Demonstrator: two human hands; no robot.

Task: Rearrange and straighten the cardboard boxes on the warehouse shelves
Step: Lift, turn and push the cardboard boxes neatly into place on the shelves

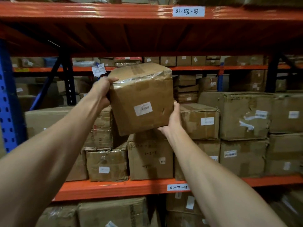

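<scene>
A taped cardboard box (141, 99) with a white label on its front is held tilted in the air, in front of the middle shelf. My left hand (103, 90) grips its upper left corner. My right hand (172, 118) cups its lower right corner from below. Under it stand stacked boxes: a crumpled one (101, 130) at the left, a tall one (150, 154) with handwriting below, and a labelled one (200, 120) at the right. The held box hangs just above the tall one.
The orange shelf beam (114, 189) carries the tag 01-02-03; the upper beam (98, 10) is tagged 01-03-03. A blue upright (8, 99) stands at the left. Large boxes (244, 115) fill the right side. More racks with boxes stand behind, and boxes (113, 212) sit below.
</scene>
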